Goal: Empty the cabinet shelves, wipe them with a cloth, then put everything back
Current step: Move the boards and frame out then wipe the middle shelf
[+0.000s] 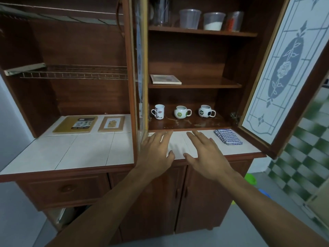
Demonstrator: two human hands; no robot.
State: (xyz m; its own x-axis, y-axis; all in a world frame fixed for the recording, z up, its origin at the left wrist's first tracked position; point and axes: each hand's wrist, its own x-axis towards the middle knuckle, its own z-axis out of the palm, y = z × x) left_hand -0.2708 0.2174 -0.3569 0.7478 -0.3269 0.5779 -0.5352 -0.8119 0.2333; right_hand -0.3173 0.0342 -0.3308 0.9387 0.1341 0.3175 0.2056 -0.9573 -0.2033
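Note:
The wooden cabinet stands open. Its bottom shelf (188, 124) carries three white mugs: a tall one (159, 111), a round one with green patches (182, 112) and a round one with dark patches (206, 111). A flat white frame (165, 79) lies on the middle shelf (204, 84). Plastic containers (190, 18) stand on the top shelf. A folded blue-and-white striped cloth (227, 136) lies on the white counter (89, 150) at the right. My left hand (156, 150) and my right hand (204, 154) hover with fingers spread over the counter, just below the bottom shelf, holding nothing.
The glass door (277, 68) with a rose pattern swings out to the right. On the left counter lie a wooden board (75, 124) and a framed picture (111, 123). A wire rack (74, 73) hangs in the left bay. Closed lower doors (178, 193) sit under the counter.

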